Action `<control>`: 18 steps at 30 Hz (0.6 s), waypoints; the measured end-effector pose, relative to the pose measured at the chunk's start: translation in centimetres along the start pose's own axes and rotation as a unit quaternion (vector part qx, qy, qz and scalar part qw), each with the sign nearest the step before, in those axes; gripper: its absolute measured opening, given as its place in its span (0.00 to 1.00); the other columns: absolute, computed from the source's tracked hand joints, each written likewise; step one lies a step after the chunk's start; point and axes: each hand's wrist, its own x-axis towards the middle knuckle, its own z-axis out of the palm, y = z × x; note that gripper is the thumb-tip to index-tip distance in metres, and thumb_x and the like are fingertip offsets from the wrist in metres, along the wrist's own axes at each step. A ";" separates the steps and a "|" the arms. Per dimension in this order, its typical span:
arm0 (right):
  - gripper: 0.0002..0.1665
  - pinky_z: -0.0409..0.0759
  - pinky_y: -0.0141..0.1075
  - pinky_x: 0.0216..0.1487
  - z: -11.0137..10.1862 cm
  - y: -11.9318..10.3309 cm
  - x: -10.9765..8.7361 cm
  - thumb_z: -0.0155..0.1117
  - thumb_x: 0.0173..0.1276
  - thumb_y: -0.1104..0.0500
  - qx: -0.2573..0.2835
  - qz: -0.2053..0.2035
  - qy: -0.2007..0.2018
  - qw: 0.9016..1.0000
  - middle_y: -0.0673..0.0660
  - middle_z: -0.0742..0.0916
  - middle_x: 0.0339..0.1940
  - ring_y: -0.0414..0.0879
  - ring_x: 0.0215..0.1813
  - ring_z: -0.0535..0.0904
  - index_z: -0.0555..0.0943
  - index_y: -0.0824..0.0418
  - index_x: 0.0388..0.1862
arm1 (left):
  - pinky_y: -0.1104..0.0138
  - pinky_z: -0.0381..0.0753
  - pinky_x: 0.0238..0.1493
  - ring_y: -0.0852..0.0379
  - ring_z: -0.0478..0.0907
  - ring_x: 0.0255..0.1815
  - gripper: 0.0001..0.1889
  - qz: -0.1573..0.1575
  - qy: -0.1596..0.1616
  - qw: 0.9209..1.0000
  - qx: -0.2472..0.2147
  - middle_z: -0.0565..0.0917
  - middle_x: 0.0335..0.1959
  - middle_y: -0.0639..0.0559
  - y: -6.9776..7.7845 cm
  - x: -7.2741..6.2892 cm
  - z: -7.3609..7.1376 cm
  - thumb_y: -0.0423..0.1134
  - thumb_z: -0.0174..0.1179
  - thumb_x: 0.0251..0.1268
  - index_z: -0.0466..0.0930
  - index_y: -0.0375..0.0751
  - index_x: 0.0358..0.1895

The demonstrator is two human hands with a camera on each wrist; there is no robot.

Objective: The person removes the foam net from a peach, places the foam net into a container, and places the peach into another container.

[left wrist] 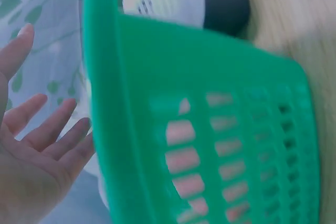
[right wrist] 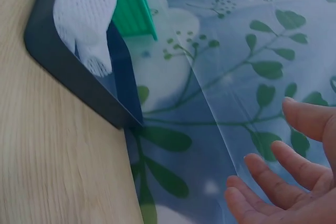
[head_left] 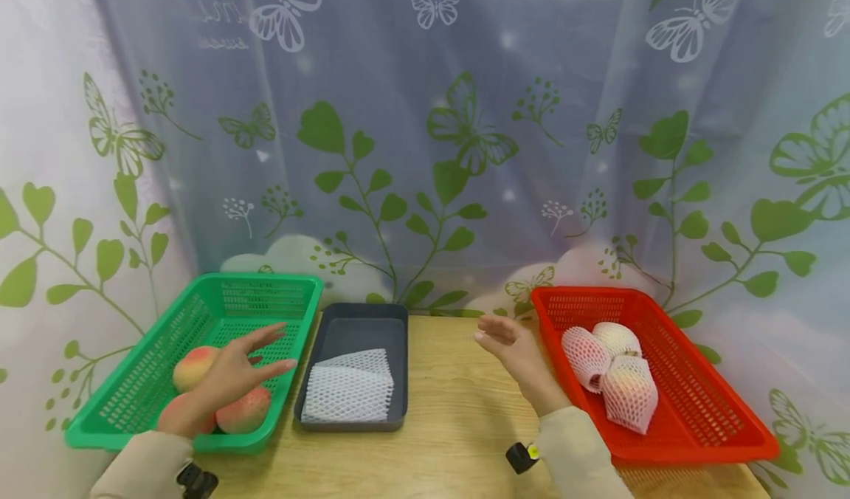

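My left hand (head_left: 231, 372) hovers over the green basket (head_left: 226, 292), fingers spread and holding nothing. Beneath it lie several bare peaches (head_left: 246, 410), partly hidden by the hand and forearm. In the left wrist view the basket's wall (left wrist: 168, 51) fills the middle, with the fingers beyond its rim. My right hand (head_left: 521, 359) is raised above the wood table, left of the red basket (head_left: 704, 410), its fingers loosely bent around nothing. White foam net sleeves (head_left: 348, 392) lie flat in the dark grey tray (head_left: 365, 325) between the hands.
Inside the red basket are three fruits in foam nets, one in a pink net (head_left: 584, 355) and another at the front (head_left: 629, 392). The wood table (head_left: 451, 403) runs back to a curtain (head_left: 412, 189) printed with leaves and butterflies.
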 end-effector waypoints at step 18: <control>0.32 0.68 0.47 0.66 -6.2 1.1 -2.4 0.64 0.68 0.49 -0.044 0.032 0.067 0.996 0.63 0.76 0.65 0.52 0.66 0.70 0.70 0.59 0.67 | 0.44 0.71 0.61 0.37 0.65 0.67 0.38 0.025 -0.039 0.998 -0.045 0.68 0.69 0.41 4.0 2.8 5.9 0.52 0.67 0.58 0.65 0.43 0.70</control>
